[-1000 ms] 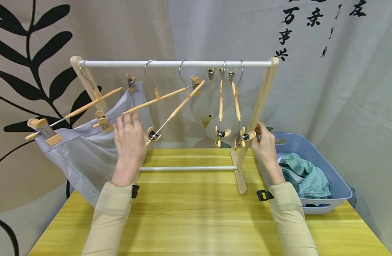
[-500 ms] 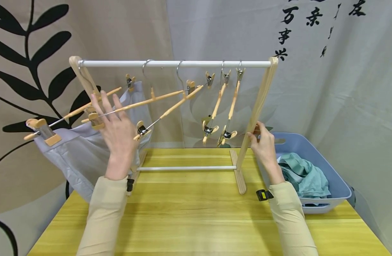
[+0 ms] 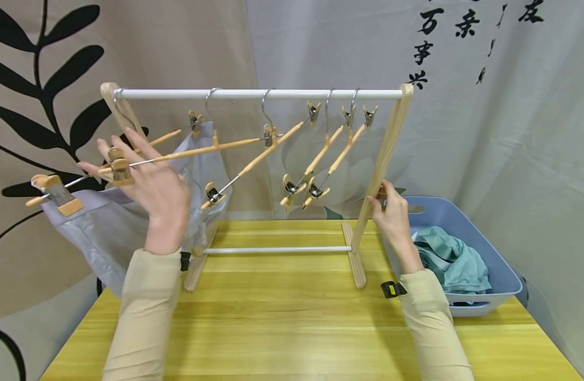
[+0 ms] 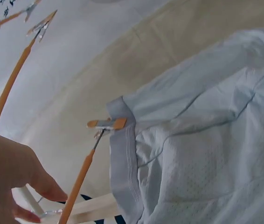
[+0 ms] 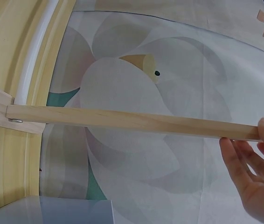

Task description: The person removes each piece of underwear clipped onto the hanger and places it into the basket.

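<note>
My left hand has its fingers spread at the second clip hanger, whose near clip overlaps the hand. In the left wrist view, the thumb is close to the bar of the leftmost hanger. That hanger's clips hold pale grey-blue pants by the waistband. On the other side, my right hand pinches the right wooden post of the small clothes rack between thumb and fingers. Several more clip hangers, such as one in the middle, hang bare from the white rail.
A blue plastic basket with crumpled teal cloth stands right of the rack. The rack's feet rest on the yellow wooden table. Printed curtains hang behind.
My left hand has moved left with fingers spread, and the second hanger has shifted left. The two rightmost hangers have swung round. The right hand stays on the post.
</note>
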A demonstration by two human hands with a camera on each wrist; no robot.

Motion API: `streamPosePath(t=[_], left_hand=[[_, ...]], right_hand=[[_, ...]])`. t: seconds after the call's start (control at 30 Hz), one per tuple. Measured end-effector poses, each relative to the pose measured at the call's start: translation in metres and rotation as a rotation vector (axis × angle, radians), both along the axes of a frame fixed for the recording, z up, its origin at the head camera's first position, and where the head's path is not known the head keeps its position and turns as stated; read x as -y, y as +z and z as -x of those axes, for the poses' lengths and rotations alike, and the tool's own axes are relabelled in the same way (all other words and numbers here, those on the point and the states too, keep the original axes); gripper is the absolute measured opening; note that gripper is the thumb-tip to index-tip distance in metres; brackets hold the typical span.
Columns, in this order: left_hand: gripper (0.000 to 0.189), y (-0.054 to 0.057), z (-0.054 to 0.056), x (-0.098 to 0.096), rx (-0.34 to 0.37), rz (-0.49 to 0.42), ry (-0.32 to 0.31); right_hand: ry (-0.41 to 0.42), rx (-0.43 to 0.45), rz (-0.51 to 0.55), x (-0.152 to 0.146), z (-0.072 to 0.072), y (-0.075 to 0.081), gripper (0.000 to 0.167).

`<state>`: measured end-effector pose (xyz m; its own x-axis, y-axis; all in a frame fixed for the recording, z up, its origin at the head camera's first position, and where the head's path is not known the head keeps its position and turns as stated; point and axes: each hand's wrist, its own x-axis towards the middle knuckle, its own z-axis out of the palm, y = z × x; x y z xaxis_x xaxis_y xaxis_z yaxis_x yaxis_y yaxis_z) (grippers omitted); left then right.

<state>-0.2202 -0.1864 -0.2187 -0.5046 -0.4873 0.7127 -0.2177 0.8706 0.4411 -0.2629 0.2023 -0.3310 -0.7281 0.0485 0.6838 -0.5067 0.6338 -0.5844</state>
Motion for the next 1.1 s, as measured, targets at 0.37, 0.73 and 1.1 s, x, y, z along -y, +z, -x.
streamPosePath(t=[0.37, 0.73, 1.1], left_hand=[[0.034, 0.002, 0.007, 0.001, -0.028, 0.056, 0.183], [0.038, -0.001, 0.005, -0.003, -0.175, 0.114, 0.171], [0.051, 0.0, 0.013, -0.002, -0.425, 0.097, 0.224]], right_hand=[[0.005, 0.003, 0.01, -0.001, 0.001, -0.001, 0.04], [0.001, -0.014, 0.004, -0.001, 0.002, -0.001, 0.04], [-0.006, -0.008, -0.006, -0.001, 0.002, -0.002, 0.04]])
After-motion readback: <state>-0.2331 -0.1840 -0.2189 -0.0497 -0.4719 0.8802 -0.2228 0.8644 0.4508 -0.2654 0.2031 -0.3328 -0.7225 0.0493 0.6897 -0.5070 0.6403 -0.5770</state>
